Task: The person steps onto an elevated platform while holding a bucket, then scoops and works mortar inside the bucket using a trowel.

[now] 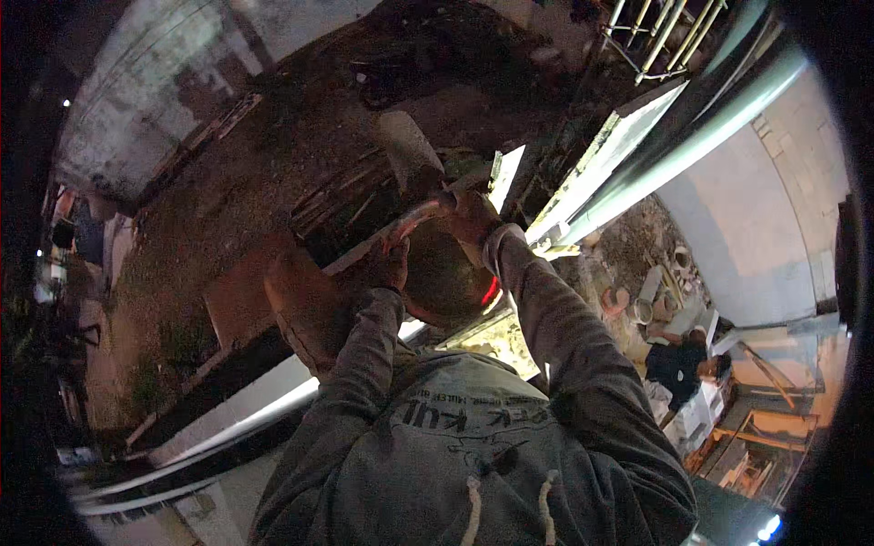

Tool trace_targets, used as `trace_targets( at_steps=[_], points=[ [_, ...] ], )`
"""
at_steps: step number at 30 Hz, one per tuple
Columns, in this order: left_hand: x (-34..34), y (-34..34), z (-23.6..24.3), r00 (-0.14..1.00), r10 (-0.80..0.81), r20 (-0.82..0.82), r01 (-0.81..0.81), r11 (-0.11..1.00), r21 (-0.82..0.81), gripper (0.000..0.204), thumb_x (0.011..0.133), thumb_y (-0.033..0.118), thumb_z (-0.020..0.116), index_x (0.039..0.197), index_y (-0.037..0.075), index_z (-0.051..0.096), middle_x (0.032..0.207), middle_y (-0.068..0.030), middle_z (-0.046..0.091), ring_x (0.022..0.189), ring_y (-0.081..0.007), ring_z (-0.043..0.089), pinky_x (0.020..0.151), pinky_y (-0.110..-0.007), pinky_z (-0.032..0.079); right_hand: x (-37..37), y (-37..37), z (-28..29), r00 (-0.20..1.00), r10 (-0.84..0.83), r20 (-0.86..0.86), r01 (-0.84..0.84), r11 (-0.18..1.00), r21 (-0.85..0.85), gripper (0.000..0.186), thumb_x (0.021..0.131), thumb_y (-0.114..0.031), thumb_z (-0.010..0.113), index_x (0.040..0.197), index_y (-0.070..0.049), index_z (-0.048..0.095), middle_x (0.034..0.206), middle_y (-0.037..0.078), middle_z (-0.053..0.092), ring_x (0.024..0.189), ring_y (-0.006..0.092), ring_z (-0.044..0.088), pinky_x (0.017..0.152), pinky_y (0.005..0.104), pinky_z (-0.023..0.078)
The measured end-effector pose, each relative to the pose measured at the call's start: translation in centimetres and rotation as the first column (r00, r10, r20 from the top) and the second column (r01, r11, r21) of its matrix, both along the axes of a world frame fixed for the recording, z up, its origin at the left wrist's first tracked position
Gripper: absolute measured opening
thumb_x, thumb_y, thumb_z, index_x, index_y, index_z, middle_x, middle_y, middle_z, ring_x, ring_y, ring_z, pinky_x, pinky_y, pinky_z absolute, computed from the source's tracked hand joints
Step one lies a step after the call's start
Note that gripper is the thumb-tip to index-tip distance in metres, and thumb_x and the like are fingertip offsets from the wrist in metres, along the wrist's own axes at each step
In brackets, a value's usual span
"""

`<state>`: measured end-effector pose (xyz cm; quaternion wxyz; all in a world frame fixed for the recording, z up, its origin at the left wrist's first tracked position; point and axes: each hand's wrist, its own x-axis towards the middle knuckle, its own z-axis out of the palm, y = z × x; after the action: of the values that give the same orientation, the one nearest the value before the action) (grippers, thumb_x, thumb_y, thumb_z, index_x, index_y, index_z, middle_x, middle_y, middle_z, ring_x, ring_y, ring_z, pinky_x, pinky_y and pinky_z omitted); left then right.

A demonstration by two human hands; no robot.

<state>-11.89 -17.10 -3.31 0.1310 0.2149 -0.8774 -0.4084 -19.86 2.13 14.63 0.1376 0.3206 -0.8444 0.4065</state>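
Observation:
In dim light my two hands are close together in front of my body. My left hand [391,264] is closed at the lower end of a slim reddish bar [414,218], whose kind I cannot make out. At its upper end my right hand [469,220] is closed, a pale band round its wrist. Just beyond my right hand a pale flat slab [410,146] stands out from the dark ground. Below the hands is a dark rounded thing [444,282] with a bright red edge on its right. The fingertips are partly lost in shadow.
Long bright-lit boards [605,159] slant up to the right, beside a bamboo frame [665,36]. Rubble and round pots [642,312] lie at the right. A person in a dark shirt [675,371] is low there. A pale beam [237,414] runs along the lower left.

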Motion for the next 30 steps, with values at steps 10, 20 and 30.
trace_targets(
  at_steps=[10,20,30],
  points=[
    [-2.2,-2.2,1.0,0.872,-0.484,0.072,0.151,0.407,0.901,0.070,0.084,0.063,0.031,0.137,0.017,0.023,0.141,-0.0085,0.022,0.127,-0.0274,0.024,0.104,-0.041,0.024,-4.0,-0.9,-3.1,0.939,-0.218,0.267,0.218,0.975,0.032,0.048,0.068,-0.026,0.067,0.109,-0.007,0.053,0.104,0.019,0.057,0.094,0.0344,0.056,0.076,0.0410,0.047],
    [-3.6,-1.2,5.3,0.863,-0.094,0.496,0.067,0.995,0.072,0.078,0.077,0.070,0.037,0.109,0.002,0.057,0.104,-0.0299,0.054,0.100,-0.0404,0.052,0.083,-0.047,0.043,8.5,10.7,4.3,0.895,-0.411,0.173,0.022,0.427,0.904,0.019,0.071,-0.015,0.054,0.086,-0.005,0.061,0.068,0.013,0.062,0.062,0.0308,0.061,0.051,0.0419,0.046],
    [-3.4,-0.9,1.0,0.952,-0.189,0.242,0.172,0.981,0.091,0.054,0.082,0.057,0.044,0.109,0.013,0.058,0.096,-0.0235,0.056,0.090,-0.0388,0.054,0.079,-0.047,0.043,3.0,6.0,-9.6,0.909,-0.415,-0.029,0.125,0.208,0.970,0.026,0.075,-0.034,0.053,0.069,-0.012,0.067,0.067,0.012,0.063,0.063,0.0281,0.062,0.055,0.0409,0.047]
  ],
)
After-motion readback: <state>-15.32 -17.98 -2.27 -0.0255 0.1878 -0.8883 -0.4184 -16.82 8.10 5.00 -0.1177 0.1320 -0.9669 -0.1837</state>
